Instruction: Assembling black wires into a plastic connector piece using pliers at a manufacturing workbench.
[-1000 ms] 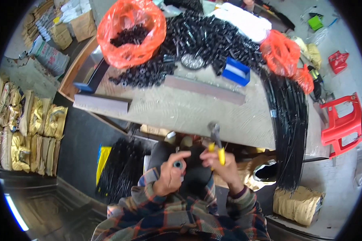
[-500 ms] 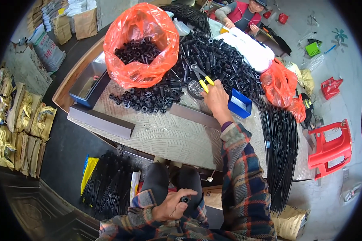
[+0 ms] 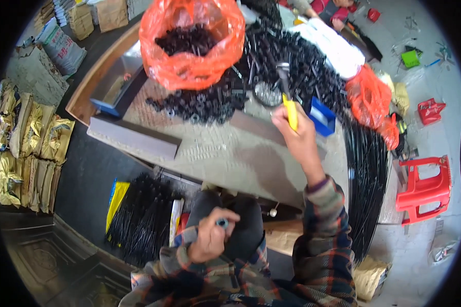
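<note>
My right hand (image 3: 303, 138) is closed around the yellow handles of a pair of pliers (image 3: 292, 115), held up over the table with the metal jaws pointing away. Just beyond lies a round dish (image 3: 268, 95) of small shiny metal bits. Low over my lap, my left hand (image 3: 208, 239) grips a small black tubular fitting (image 3: 222, 223), its round hollow end facing up. A wide heap of black plastic fittings (image 3: 305, 66) covers the far side of the table. Left of it, an orange plastic bag (image 3: 151, 59) stands open with more black fittings inside.
A blue box (image 3: 322, 118) sits right of my right hand. Metal angle strips (image 3: 133, 139) lie along the near edge, with a dark tray (image 3: 112, 100) behind. Long black strands (image 3: 366, 179) hang at the right, near a red stool (image 3: 424, 189). A person (image 3: 335, 13) works opposite.
My right hand has drawn the pliers back from the dish, turning them more upright, and their handles are closer together. My left hand has risen slightly with the fitting. The view has shifted.
</note>
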The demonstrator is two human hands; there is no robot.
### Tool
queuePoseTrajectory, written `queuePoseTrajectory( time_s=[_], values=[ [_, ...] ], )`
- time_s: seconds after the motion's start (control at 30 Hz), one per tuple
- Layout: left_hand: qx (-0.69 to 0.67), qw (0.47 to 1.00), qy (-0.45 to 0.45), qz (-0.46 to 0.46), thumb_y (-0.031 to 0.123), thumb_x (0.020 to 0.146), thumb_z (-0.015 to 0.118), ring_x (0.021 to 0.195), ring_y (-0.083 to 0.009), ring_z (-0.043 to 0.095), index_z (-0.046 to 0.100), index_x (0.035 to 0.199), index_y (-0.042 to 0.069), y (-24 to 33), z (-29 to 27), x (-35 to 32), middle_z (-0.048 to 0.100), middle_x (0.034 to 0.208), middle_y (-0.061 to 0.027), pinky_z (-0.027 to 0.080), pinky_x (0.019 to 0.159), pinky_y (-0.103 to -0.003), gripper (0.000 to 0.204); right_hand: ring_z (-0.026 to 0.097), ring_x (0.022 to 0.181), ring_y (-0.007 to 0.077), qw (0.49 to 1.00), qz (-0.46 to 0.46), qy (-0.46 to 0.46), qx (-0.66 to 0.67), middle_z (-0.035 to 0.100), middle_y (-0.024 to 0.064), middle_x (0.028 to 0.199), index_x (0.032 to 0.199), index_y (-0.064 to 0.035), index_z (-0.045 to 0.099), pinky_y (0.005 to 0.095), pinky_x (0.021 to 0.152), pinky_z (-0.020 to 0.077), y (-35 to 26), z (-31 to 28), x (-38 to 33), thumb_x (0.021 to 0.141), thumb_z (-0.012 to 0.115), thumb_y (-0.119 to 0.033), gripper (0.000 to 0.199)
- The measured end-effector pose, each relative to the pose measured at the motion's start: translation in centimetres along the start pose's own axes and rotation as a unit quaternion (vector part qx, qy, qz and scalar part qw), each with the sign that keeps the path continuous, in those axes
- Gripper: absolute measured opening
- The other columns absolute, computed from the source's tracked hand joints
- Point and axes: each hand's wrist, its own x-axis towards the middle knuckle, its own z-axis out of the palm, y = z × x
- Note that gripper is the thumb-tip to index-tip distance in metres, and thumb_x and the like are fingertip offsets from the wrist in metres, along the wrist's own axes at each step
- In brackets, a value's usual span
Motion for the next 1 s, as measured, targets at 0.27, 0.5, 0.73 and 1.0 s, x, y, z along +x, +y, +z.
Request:
queuePoseTrajectory(
  time_s=[0.27, 0.5, 0.73, 1.0],
  values=[
    [0.005, 0.998, -0.051, 0.033, 0.049, 0.093, 0.03, 0.053, -0.0116, 0.046, 0.05, 0.094, -0.002, 3.8, 1.7, 0.5, 0.049, 0.068, -0.0069, 0.035, 0.048, -0.025, 0.055, 0.052, 0.08, 0.0184, 0.954, -0.018, -0.01, 0.298, 0.052, 0.0123, 0.094, 0.075, -0.0003, 0.059, 0.0288, 0.067, 0.043, -8.5, 3.8, -15.2, 0.074, 0.068, -0.003, 0.009],
    [0.066, 0.996, -0.047, 0.044, 0.05, 0.092, 0.029, 0.056, -0.0123, 0.046, 0.047, 0.097, -0.003, 5.2, 2.9, -2.0, 0.048, 0.069, -0.0081, 0.036, 0.05, -0.026, 0.057, 0.052, 0.078, 0.0192, 0.974, -0.092, 0.008, 0.205, 0.054, 0.013, 0.092, 0.076, -0.0012, 0.06, 0.0285, 0.067, 0.0429, -9.7, 3.0, -17.4, 0.075, 0.069, -0.009, 0.012],
    [0.073, 0.994, -0.059, 0.064, 0.05, 0.092, 0.03, 0.058, -0.0138, 0.048, 0.047, 0.096, -0.003, 5.8, 3.9, -3.2, 0.05, 0.076, -0.0102, 0.038, 0.053, -0.027, 0.056, 0.055, 0.081, 0.0233, 0.959, -0.131, 0.029, 0.25, 0.054, 0.0147, 0.093, 0.08, -0.0012, 0.061, 0.0307, 0.069, 0.0458, -10.4, 2.6, -18.9, 0.071, 0.066, -0.005, 0.011],
    [0.081, 0.99, -0.054, 0.098, 0.047, 0.093, 0.031, 0.059, -0.0147, 0.048, 0.046, 0.095, -0.004, 5.6, 4.5, -3.4, 0.053, 0.079, -0.0116, 0.039, 0.054, -0.027, 0.053, 0.046, 0.072, 0.0146, 0.946, -0.166, 0.059, 0.271, 0.049, 0.0124, 0.095, 0.083, -0.0081, 0.057, 0.0265, 0.063, 0.0398, -10.0, 3.5, -19.4, 0.072, 0.064, -0.008, 0.014]
  ],
)
